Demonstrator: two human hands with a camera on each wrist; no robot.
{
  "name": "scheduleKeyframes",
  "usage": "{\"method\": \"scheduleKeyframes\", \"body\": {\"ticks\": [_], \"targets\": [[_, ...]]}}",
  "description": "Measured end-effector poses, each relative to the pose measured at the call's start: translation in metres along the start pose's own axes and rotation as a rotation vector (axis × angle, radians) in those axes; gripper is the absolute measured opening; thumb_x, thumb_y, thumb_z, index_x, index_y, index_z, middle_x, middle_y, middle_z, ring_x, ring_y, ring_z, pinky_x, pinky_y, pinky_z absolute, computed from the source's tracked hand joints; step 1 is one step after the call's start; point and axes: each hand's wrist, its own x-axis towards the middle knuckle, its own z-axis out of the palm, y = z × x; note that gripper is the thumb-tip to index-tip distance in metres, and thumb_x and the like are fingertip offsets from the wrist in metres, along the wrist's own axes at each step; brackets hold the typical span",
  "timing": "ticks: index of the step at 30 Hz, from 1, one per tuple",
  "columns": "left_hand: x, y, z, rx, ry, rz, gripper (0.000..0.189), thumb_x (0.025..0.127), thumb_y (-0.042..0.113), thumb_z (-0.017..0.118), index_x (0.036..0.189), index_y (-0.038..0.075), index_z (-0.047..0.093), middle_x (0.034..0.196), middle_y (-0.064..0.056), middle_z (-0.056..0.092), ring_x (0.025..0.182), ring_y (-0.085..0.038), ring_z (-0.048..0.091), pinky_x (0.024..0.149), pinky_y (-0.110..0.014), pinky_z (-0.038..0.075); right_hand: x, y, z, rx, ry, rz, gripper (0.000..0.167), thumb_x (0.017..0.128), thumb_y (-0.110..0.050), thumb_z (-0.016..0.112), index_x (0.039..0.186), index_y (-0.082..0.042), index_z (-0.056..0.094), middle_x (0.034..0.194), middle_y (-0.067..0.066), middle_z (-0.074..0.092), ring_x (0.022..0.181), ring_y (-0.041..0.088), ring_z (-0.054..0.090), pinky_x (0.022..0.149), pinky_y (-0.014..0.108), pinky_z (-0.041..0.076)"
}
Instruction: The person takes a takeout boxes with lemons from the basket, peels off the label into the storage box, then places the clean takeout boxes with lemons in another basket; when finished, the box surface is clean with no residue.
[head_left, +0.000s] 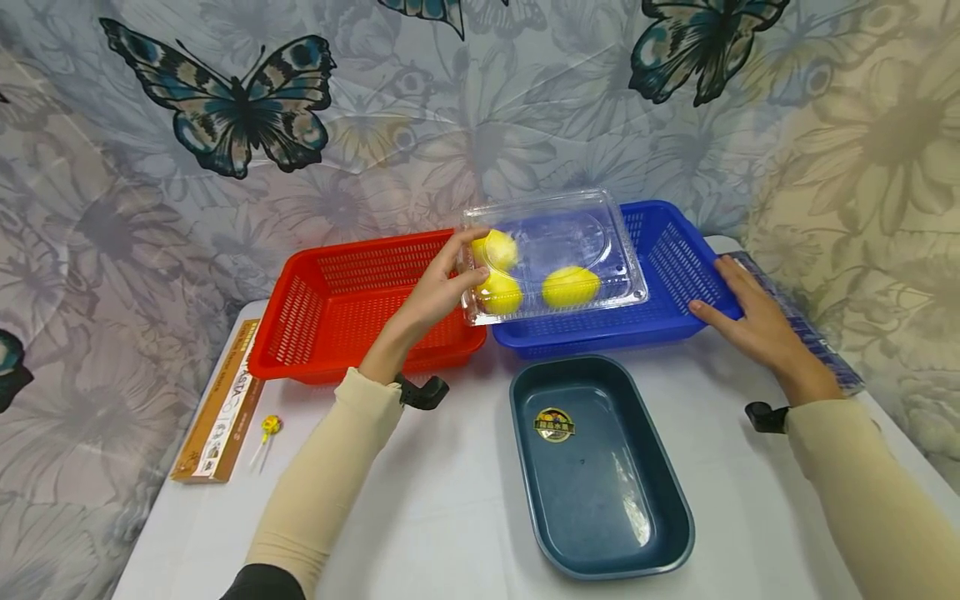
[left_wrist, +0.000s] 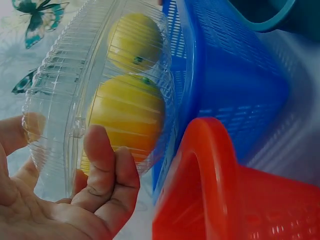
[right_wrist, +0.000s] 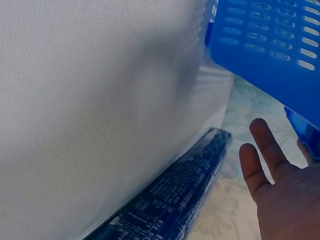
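Observation:
My left hand [head_left: 444,283] grips the left end of a clear plastic clamshell box [head_left: 577,229], thumb on one face and fingers behind. Inside it lie three yellow lemon-like fruits [head_left: 572,287]. In the left wrist view, fingertips [left_wrist: 100,150] press the box wall beside a fruit [left_wrist: 129,117]. The box is held tilted over a blue perforated basket [head_left: 667,250] and overlaps the red basket's right end. My right hand [head_left: 757,321] holds the blue basket's right rim near the front corner, thumb on the inner side. Two of its fingers [right_wrist: 267,150] stretch out below the basket in the right wrist view.
The red basket [head_left: 300,367] stands at the left, partly over a long brown box [head_left: 217,408]. A wrapped lollipop [head_left: 270,427] lies nearby. The dark teal tray [head_left: 585,500] sits in front; a dark blue printed packet [head_left: 817,342] lies along the right edge.

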Motion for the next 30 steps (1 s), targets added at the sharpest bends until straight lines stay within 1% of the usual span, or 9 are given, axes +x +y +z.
{"method": "scheduleKeyframes", "body": {"ticks": [2,4,7,12,14,16,19,27,30], "targets": [[0.008,0.001,0.005,-0.01,-0.01,-0.026,0.052,0.103,0.02,0.057,0.152,0.03,0.042,0.153,-0.002,0.041,0.117,-0.025,0.049,0.099,-0.049,0.047,-0.001,0.0,0.0,0.008,0.005,-0.003,0.09,0.1,-0.049,0.054,0.165,-0.013,0.003,0.173,0.013,-0.006,0.158,0.045,-0.005,0.117,0.078,0.004],[0.016,0.002,0.009,-0.018,-0.017,-0.057,0.052,0.103,0.02,0.057,0.152,0.032,0.043,0.133,-0.01,0.05,0.098,-0.022,0.057,0.086,-0.042,0.054,-0.001,0.0,0.0,0.011,0.008,-0.003,0.09,0.1,-0.049,0.054,0.165,-0.013,0.003,0.173,0.012,-0.006,0.158,0.044,-0.005,0.117,0.078,0.004],[0.026,0.004,0.014,-0.036,-0.029,-0.093,0.053,0.102,0.018,0.058,0.152,0.032,0.043,0.102,-0.013,0.049,0.065,-0.024,0.055,0.064,-0.038,0.056,-0.002,0.001,-0.001,0.022,0.014,-0.007,0.089,0.1,-0.048,0.055,0.165,-0.013,0.003,0.173,0.012,-0.006,0.158,0.044,-0.005,0.118,0.077,0.003],[0.043,0.004,0.021,-0.033,-0.045,-0.103,0.054,0.103,0.016,0.057,0.152,0.031,0.042,0.083,-0.014,0.051,0.053,-0.024,0.058,0.059,-0.034,0.055,-0.002,0.002,-0.001,0.025,0.027,-0.012,0.089,0.1,-0.048,0.055,0.165,-0.013,0.005,0.173,0.01,-0.005,0.158,0.043,-0.005,0.119,0.076,0.002],[0.048,0.004,0.023,-0.023,-0.052,-0.099,0.053,0.104,0.016,0.056,0.153,0.031,0.042,0.09,-0.015,0.058,0.052,-0.025,0.058,0.059,-0.033,0.055,-0.003,0.002,-0.001,0.024,0.031,-0.012,0.089,0.1,-0.048,0.055,0.165,-0.014,0.005,0.173,0.01,-0.005,0.158,0.043,-0.004,0.119,0.076,0.002],[0.053,0.005,0.026,-0.009,-0.065,-0.101,0.053,0.104,0.017,0.056,0.153,0.031,0.042,0.114,-0.015,0.061,0.052,-0.025,0.056,0.059,-0.033,0.054,-0.003,0.001,-0.001,0.024,0.034,-0.013,0.088,0.1,-0.048,0.055,0.165,-0.014,0.006,0.173,0.01,-0.004,0.158,0.043,-0.003,0.119,0.076,0.002],[0.06,0.004,0.03,0.011,-0.088,-0.116,0.054,0.104,0.018,0.055,0.154,0.032,0.04,0.149,-0.009,0.047,0.054,-0.024,0.054,0.059,-0.033,0.054,-0.003,-0.001,-0.001,0.031,0.03,-0.008,0.088,0.1,-0.048,0.055,0.165,-0.015,0.005,0.173,0.009,-0.005,0.158,0.043,-0.004,0.119,0.076,0.003],[0.08,0.001,0.043,0.016,-0.152,-0.206,0.057,0.105,0.02,0.054,0.157,0.033,0.034,0.164,-0.009,0.03,0.056,-0.024,0.05,0.068,-0.043,0.058,-0.005,-0.005,0.0,0.056,0.035,0.008,0.089,0.1,-0.048,0.056,0.165,-0.015,0.006,0.173,0.009,-0.005,0.159,0.042,-0.005,0.119,0.076,0.002],[0.086,-0.001,0.048,0.004,-0.148,-0.221,0.058,0.105,0.019,0.054,0.157,0.032,0.034,0.161,-0.012,0.033,0.054,-0.022,0.047,0.072,-0.045,0.059,-0.005,-0.006,0.001,0.053,0.041,0.006,0.088,0.1,-0.048,0.056,0.165,-0.014,0.006,0.173,0.011,-0.003,0.158,0.043,-0.004,0.118,0.077,0.002]]}}
